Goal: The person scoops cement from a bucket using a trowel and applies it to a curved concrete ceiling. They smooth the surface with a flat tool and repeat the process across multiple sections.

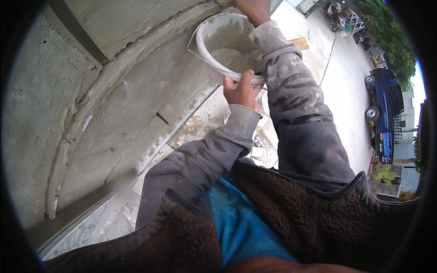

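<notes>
A pale round bucket [207, 52] tilts toward me at the top centre, beside the rendered wall. Wet grey mortar [234, 57] coats its inside and lies in its bottom. My left hand [243, 91] is closed on the bucket's near rim, thumb over the edge and fingers beneath. A thin wire handle [193, 51] hangs along the bucket's left side. Above the far rim, my right hand [256, 10] is cut by the top of the picture, so its fingers and anything in them are hidden. My right sleeve, smeared with mortar, covers the bucket's right side.
A grey rendered wall [132, 109] with a raised curved band fills the left. Behind my right sleeve a piece of wood [299, 43] sticks out over the pale concrete ground [343, 91]. Farther right stand a blue pickup truck [386, 104] and a motorbike [336, 16].
</notes>
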`<state>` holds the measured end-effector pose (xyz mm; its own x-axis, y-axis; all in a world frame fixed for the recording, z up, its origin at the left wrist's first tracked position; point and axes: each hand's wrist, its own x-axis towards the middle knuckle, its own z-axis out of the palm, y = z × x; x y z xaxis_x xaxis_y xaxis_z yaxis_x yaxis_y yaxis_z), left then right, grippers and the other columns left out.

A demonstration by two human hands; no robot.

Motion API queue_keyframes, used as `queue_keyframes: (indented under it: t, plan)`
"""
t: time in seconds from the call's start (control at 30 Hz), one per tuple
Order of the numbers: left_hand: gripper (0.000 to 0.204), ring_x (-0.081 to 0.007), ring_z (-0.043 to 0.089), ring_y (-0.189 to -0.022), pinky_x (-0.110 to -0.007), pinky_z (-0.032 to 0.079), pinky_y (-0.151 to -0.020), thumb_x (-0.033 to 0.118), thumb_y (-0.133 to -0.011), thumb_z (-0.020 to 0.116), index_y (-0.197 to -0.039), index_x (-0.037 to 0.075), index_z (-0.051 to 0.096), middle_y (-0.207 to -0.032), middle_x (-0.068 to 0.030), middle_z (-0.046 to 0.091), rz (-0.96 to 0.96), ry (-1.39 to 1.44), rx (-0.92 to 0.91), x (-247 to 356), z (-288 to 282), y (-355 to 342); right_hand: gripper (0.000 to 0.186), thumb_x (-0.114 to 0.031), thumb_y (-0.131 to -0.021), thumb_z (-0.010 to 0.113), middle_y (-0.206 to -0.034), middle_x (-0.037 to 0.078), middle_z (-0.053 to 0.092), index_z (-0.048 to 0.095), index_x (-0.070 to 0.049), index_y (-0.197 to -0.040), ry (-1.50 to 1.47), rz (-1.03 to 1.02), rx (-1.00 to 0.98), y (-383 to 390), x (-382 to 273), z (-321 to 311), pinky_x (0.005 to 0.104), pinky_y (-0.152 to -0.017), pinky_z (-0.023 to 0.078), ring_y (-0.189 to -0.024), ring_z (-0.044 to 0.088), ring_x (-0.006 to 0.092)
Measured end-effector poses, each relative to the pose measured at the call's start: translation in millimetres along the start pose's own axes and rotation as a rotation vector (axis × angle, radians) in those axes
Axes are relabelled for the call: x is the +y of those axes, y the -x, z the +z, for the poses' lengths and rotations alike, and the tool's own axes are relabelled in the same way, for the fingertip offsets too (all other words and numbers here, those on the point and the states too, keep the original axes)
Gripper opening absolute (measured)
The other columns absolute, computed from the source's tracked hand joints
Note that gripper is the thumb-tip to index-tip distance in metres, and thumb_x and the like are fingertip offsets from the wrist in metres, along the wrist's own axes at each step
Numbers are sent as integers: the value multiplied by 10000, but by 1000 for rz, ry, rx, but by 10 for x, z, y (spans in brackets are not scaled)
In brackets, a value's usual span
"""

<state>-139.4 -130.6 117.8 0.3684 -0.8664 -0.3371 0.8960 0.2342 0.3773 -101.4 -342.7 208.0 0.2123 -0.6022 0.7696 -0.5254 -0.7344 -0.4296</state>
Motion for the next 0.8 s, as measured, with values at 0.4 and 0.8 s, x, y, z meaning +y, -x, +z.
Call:
queue_keyframes:
  t: [0.4,0.8]
  plan:
    - [665,-366,585,-1140,-517,521,-1010,36,-877,614,-1453,49,281,-1285,-199,468,16,27,-29,357,-314,339,386,-134,-833,686,-995,281,691,617,2,-1188,57,96,-36,243,-605,-15,479,-845,529,-962,668,448]
    - [640,-367,547,-1201,-545,481,-1047,32,-850,645,-1414,64,345,-1318,-183,462,4,51,-39,723,-590,666,354,-159,-838,691,-961,271,692,626,-15,-1155,59,67,-29,488,-1040,30,493,-828,521,-947,664,448]
